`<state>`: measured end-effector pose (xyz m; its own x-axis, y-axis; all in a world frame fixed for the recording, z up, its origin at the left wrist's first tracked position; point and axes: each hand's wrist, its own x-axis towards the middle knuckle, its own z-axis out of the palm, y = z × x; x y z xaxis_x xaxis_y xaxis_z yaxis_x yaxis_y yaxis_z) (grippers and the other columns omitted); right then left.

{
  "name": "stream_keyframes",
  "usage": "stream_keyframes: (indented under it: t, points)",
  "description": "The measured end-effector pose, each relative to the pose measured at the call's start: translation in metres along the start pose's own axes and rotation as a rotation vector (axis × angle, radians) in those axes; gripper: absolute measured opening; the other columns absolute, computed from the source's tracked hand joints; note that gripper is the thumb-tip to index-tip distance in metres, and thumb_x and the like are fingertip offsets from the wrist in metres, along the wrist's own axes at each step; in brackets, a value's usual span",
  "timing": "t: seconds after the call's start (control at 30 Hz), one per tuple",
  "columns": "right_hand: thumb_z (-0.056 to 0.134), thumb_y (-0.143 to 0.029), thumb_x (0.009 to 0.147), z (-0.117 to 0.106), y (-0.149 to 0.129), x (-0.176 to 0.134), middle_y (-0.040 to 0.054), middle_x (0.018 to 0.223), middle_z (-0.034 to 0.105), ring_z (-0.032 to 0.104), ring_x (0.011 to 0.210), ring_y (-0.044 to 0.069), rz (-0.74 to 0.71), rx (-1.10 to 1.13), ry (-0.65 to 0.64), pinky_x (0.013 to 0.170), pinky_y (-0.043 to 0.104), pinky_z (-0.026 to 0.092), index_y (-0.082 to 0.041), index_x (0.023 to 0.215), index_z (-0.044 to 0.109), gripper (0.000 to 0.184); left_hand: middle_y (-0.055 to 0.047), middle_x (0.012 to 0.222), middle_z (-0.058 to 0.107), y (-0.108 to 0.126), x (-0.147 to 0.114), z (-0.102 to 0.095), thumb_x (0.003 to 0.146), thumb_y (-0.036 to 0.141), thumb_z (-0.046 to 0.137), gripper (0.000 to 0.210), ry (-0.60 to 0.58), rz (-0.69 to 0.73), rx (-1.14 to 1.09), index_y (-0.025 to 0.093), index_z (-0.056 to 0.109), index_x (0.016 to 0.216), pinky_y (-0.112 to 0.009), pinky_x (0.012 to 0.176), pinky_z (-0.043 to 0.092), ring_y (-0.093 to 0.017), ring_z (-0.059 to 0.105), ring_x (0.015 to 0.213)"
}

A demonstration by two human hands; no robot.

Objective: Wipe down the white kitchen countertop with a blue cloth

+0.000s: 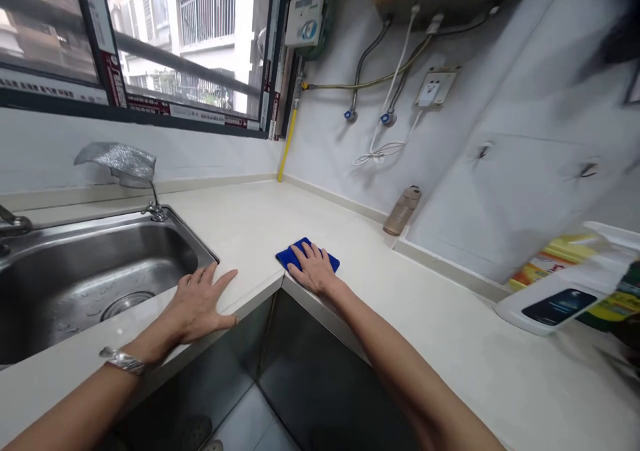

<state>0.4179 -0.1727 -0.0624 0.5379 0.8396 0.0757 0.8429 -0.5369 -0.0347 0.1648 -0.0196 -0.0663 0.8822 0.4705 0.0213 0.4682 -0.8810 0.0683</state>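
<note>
While the right hand (316,271) lies on a cloth (285,257), the left hand (200,307) spreads beside the sink (150,247)

Where the two runs of the white table (240,214) meet, I see the blue cloth flat at the inner corner, close to the front edge. The right hand covers much of it, palm down, fingers extended and slightly parted, resting on top rather than clutching it. Over the strip in front of the sink, the left hand has its fingers fanned and its thumb pointing out along the edge; it grasps nothing. A silver bracelet (123,360) circles that wrist.

Behind the sink, a silvery wrap (117,161) tops a slim tap (157,207). Against the far wall leans a brown bottle (403,212), well apart from the cloth. Farther right is a white jug (555,297) with a dark label, blurred.
</note>
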Motion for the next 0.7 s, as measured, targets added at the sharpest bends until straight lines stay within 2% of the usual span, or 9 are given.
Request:
stream_keyframes:
  t: [0.2, 0.47, 0.7]
  points:
    - [0.032, -0.056, 0.102, -0.001, 0.029, -0.072, 0.0128, 0.164, 0.019, 0.011, 0.151, 0.034, 0.0, -0.008, 0.028, 0.121, 0.054, 0.01, -0.023, 0.159, 0.025, 0.065, -0.022, 0.163, 0.02, -0.002, -0.002, -0.002, 0.076, 0.067, 0.059, 0.093, 0.023, -0.017, 0.025, 0.029, 0.027, 0.155, -0.054, 0.116, 0.025, -0.044, 0.026, 0.147]
    - [0.034, -0.055, 0.102, 0.001, 0.089, -0.204, 0.011, 0.163, 0.026, 0.016, 0.15, 0.031, -0.013, -0.009, 0.119, 0.122, 0.054, 0.016, -0.024, 0.157, 0.033, 0.063, -0.022, 0.163, 0.02, -0.006, 0.004, 0.0, 0.078, 0.068, 0.054, 0.091, 0.029, -0.022, 0.041, 0.03, 0.026, 0.155, -0.054, 0.116, 0.025, -0.043, 0.027, 0.147]
    - [0.03, -0.058, 0.103, 0.015, 0.142, -0.305, 0.008, 0.162, 0.028, 0.02, 0.15, 0.03, 0.173, -0.076, 0.203, 0.121, 0.056, 0.021, -0.027, 0.155, 0.036, 0.061, -0.022, 0.162, 0.024, -0.014, 0.012, 0.008, 0.076, 0.069, 0.055, 0.091, 0.088, -0.001, 0.031, 0.027, 0.031, 0.154, -0.056, 0.115, 0.027, -0.045, 0.03, 0.145]
